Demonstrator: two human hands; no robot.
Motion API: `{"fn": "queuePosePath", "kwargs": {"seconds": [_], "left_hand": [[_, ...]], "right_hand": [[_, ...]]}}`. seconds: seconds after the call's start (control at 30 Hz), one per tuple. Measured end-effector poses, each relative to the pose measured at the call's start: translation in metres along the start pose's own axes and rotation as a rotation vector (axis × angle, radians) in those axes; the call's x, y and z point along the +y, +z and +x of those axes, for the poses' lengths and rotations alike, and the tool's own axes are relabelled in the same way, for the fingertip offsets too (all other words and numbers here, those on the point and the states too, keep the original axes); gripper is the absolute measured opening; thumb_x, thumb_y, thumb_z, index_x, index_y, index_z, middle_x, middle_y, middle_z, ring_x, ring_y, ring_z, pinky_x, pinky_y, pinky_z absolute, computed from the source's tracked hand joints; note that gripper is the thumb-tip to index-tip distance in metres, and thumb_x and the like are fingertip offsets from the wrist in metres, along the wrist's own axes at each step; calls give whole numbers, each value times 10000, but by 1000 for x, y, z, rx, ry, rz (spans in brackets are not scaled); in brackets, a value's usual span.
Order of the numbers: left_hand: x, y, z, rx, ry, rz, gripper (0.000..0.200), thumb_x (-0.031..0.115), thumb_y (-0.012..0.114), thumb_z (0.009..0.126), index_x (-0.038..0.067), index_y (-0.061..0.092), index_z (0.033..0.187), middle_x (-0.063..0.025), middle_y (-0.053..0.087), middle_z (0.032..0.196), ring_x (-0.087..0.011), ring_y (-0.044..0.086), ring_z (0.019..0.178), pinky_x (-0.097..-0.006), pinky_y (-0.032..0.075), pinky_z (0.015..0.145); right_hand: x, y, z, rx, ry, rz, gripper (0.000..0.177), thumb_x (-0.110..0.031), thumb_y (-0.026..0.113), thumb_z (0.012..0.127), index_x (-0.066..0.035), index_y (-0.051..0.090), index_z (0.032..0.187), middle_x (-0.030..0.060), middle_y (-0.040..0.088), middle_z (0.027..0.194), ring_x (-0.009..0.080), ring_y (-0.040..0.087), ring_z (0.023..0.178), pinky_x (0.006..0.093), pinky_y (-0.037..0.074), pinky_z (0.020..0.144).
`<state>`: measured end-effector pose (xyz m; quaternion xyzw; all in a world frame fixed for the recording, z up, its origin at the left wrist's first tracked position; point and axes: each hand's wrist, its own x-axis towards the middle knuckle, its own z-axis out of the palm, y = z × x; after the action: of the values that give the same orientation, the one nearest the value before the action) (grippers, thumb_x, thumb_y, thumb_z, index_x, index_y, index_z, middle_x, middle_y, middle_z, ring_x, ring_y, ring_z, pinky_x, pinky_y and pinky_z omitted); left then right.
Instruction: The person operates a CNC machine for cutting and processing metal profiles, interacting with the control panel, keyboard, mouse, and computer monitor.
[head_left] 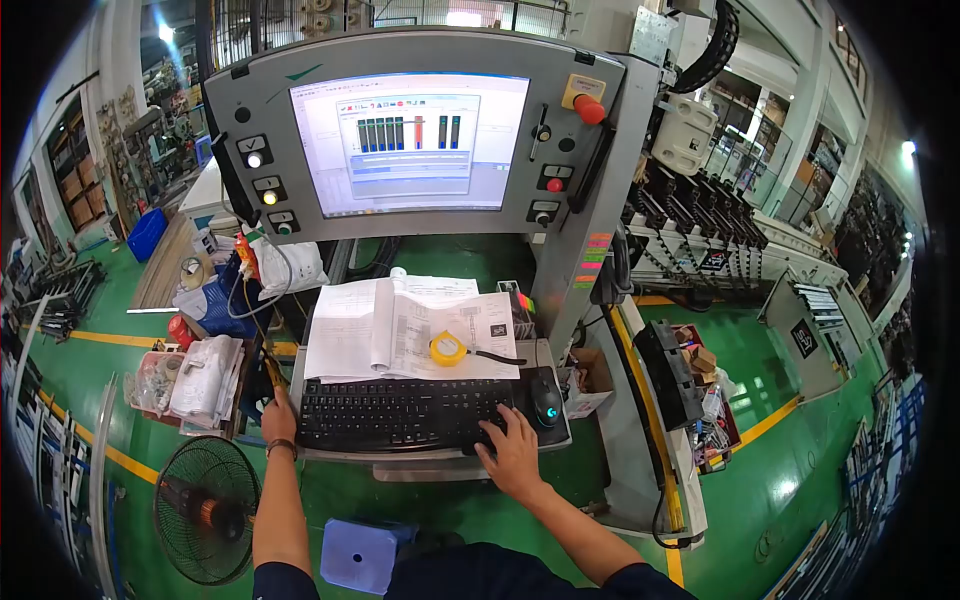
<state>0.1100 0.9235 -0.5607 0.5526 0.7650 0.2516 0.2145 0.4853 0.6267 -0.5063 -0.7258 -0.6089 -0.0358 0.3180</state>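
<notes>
My right hand (513,447) rests on the right end of a black keyboard (400,412), fingers spread over the number keys. Just right of it lies a black mouse (545,397) with a lit logo. At the keyboard's left edge is my left hand (278,418), its fingers pressed together and curled by the tray's side; I cannot tell what they hold. Behind the keys lie printed papers (345,335), with a yellow tape measure (447,348) on top. Above them, a monitor (410,145) shows a window with vertical bars, one of them red.
The grey control panel carries a red emergency button (590,108) and several smaller buttons. A fan (207,510) stands at lower left, near a blue stool (359,556). Plastic-wrapped packs (207,377) sit left of the tray. At right is a machine (700,215) with black arms.
</notes>
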Motion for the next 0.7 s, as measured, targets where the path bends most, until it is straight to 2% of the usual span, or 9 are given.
{"fn": "queuePosePath", "kwargs": {"seconds": [0.2, 0.3, 0.4, 0.5, 0.6, 0.7], "left_hand": [[-2, 1, -1, 18, 1, -4, 790, 657, 287, 1058, 42, 776, 1133, -235, 744, 1122, -469, 681, 1053, -559, 523, 901], [1, -1, -3, 31, 1, 10, 787, 659, 285, 1056, 48, 775, 1131, -236, 742, 1125, -470, 679, 1061, -563, 523, 905], [3, -2, -8, 45, -1, 34, 791, 662, 285, 1056, 42, 771, 1134, -239, 738, 1134, -467, 681, 1060, -563, 527, 907], [6, -4, -8, 34, 5, 22, 816, 671, 284, 1057, 17, 763, 1147, -244, 729, 1165, -463, 685, 1053, -557, 532, 910], [5, -3, -6, 34, 1, 44, 813, 663, 284, 1060, 12, 764, 1142, -243, 732, 1154, -461, 689, 1039, -556, 537, 900], [-3, 5, 1, 39, 4, 48, 806, 654, 284, 1065, 11, 766, 1136, -244, 736, 1137, -460, 693, 1023, -558, 542, 882]], "right_hand": [[8, 5, 11, -6, 80, -37, 414, -292, 742, 909, -87, 681, 1263, 215, 461, 1507, 438, 412, 1406, 548, 362, 1125], [6, -2, 5, 24, 12, 1, 397, -273, 750, 898, -91, 685, 1245, 198, 486, 1487, 431, 425, 1398, 540, 363, 1119], [-2, -9, -6, -36, -32, -54, 381, -247, 765, 876, -99, 689, 1218, 180, 511, 1464, 418, 437, 1392, 538, 362, 1112], [-1, -4, -9, 47, -6, -2, 351, -230, 778, 852, -107, 699, 1171, 166, 524, 1448, 404, 440, 1392, 538, 356, 1111], [-2, -3, -8, 9, -47, -74, 360, -228, 785, 838, -112, 693, 1166, 169, 524, 1444, 411, 438, 1390, 548, 349, 1114], [-9, 3, 6, 42, -38, 2, 388, -225, 790, 830, -117, 681, 1186, 172, 524, 1443, 416, 434, 1392, 555, 348, 1113]]}}
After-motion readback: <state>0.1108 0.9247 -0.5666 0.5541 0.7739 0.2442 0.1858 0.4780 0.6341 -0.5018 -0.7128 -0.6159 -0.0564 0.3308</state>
